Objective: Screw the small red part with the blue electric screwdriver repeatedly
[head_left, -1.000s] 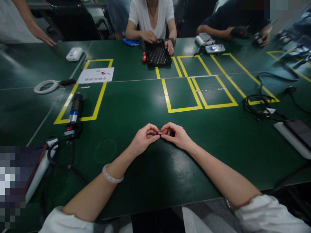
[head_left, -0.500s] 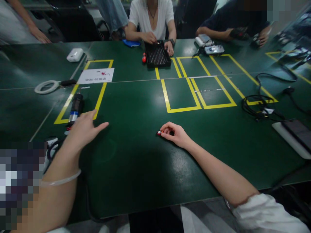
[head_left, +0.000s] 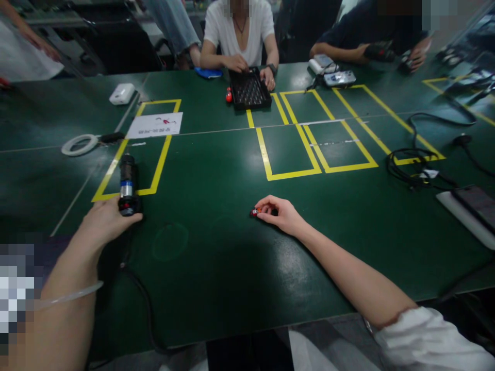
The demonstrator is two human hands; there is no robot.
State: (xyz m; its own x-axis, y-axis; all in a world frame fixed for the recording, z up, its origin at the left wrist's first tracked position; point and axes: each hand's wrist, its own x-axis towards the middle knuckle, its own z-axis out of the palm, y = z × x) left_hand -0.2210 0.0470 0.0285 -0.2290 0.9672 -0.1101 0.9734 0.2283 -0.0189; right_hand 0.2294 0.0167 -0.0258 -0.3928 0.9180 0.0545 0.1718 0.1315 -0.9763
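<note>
My left hand (head_left: 103, 221) is closed around the near end of a black corded tool (head_left: 127, 181), shaped like a cylinder with a silver barrel and a blue band. The tool's far end points away across the green table; the fingers' far side is partly hidden behind it. Near the table's middle, my right hand (head_left: 279, 215) rests with thumb and fingertips pinched on a small red piece (head_left: 254, 212) with a white and dark tip. Most of that piece is hidden by the fingers.
Yellow tape outlines (head_left: 294, 175) mark the green table. A printed sheet (head_left: 154, 125), a white tape ring (head_left: 80, 145) and a white box (head_left: 122, 94) lie far left. Coiled black cable (head_left: 412, 167) and a phone (head_left: 474, 203) are right. Opposite, a person handles a black tray (head_left: 251, 90).
My left hand has moved back and left, from open above the tool to closed around its near end. The tool is turned more straight away from me. My right hand stays put.
</note>
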